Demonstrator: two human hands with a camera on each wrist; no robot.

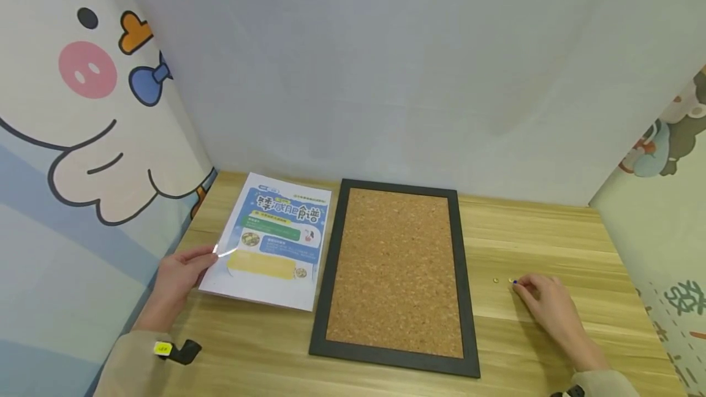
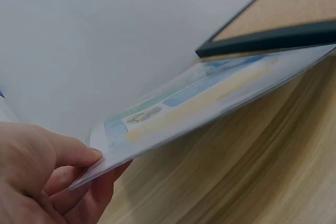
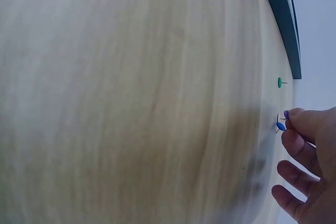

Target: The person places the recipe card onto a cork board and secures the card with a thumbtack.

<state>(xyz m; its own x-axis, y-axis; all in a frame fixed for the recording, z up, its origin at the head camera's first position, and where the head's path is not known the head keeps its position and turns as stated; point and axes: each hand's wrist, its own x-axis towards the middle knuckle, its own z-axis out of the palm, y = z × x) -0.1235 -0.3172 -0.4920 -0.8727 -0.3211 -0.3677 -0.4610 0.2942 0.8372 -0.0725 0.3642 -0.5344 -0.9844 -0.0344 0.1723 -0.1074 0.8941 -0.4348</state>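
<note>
In the head view my left hand (image 1: 181,274) pinches the left edge of a printed sheet (image 1: 278,293) with a glossy clear cover. In the left wrist view the thumb lies on top of the sheet (image 2: 173,124), fingers underneath, and that edge is raised off the table. To the right, my right hand (image 1: 548,305) pinches a small blue thumbtack (image 1: 515,282) between thumb and forefinger, low over the table. The right wrist view has another blue thumbtack (image 3: 281,126) by the fingertips and a green thumbtack (image 3: 280,82) farther off, its point sticking out sideways.
A cork board (image 1: 397,274) in a black frame (image 1: 469,299) lies on the wooden table (image 1: 529,231) between the hands. A pale curtain (image 1: 386,78) hangs behind the table. Cartoon-printed panels (image 1: 99,139) stand at either side.
</note>
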